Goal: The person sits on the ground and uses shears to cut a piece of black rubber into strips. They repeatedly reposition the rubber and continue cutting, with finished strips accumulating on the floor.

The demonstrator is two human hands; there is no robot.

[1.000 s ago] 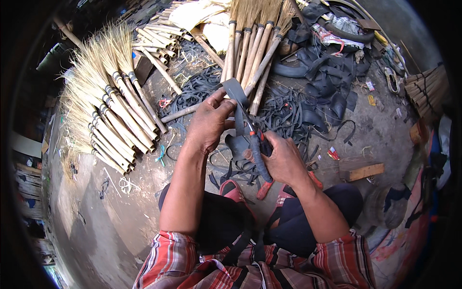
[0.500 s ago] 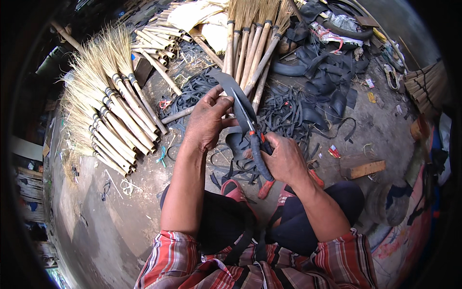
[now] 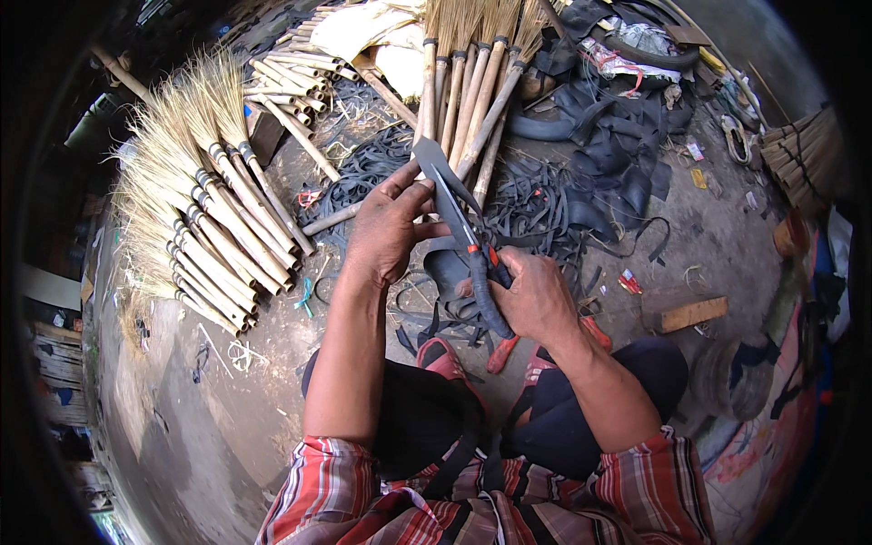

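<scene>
My left hand (image 3: 392, 222) pinches a strip of black rubber (image 3: 431, 162) between thumb and fingers. The strip's pointed end sticks up past my fingertips. My right hand (image 3: 536, 295) is wrapped round the handles of a large pair of scissors (image 3: 479, 272), which have dark wrapping and orange-red parts. Their blades point up and to the left, lying along the rubber strip close to my left fingers. Part of the strip is hidden behind the blades. Below my hands, cut rubber scraps (image 3: 445, 313) lie on the floor by my feet.
Finished brooms (image 3: 222, 236) lie in a row at the left, and more brooms (image 3: 468, 100) lean ahead. Heaps of thin rubber strips (image 3: 536, 213) and larger rubber sheets (image 3: 604, 163) cover the floor beyond my hands. A wooden block (image 3: 692, 315) lies at the right.
The scissor blades have advanced a little along the rubber strip, whose upper end now leans less to the left. Both hands stay in nearly the same place.
</scene>
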